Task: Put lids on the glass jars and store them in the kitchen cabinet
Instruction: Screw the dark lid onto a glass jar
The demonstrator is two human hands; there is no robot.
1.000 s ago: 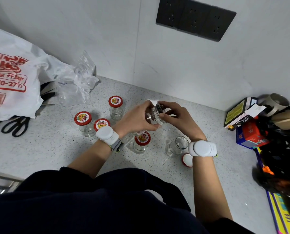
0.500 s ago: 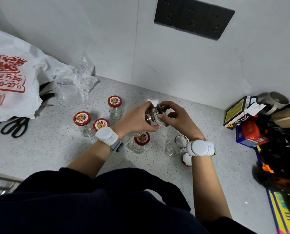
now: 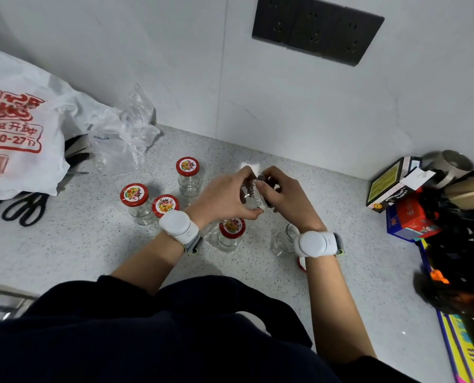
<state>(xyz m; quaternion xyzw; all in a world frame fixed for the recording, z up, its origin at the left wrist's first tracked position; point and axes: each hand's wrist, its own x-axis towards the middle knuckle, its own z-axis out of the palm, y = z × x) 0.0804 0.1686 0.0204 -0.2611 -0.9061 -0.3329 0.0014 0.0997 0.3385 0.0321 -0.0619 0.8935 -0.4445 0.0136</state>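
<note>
My left hand (image 3: 224, 197) grips a small glass jar (image 3: 251, 199), tilted sideways above the counter. My right hand (image 3: 284, 194) is closed on the lid (image 3: 263, 189) at the jar's mouth. Several lidded jars with red fruit-print lids stand on the speckled counter (image 3: 92, 244): one at the back (image 3: 187, 175), two at the left (image 3: 135, 199) (image 3: 165, 205), one under my left wrist (image 3: 230, 234). An uncapped jar (image 3: 283, 240) stands beside my right wrist, with a loose red lid (image 3: 301, 264) just below it, mostly hidden.
A white printed plastic bag (image 3: 17, 139) and clear plastic wrap (image 3: 122, 136) lie at the left, black scissors (image 3: 23, 208) in front of them. Boxes (image 3: 396, 186), cups and dark clutter (image 3: 457, 244) crowd the right edge. A black socket panel (image 3: 316, 29) is on the wall.
Both hands stay on the jar and lid; my right fingers have shifted slightly around the lid. The standing jars have not moved.
</note>
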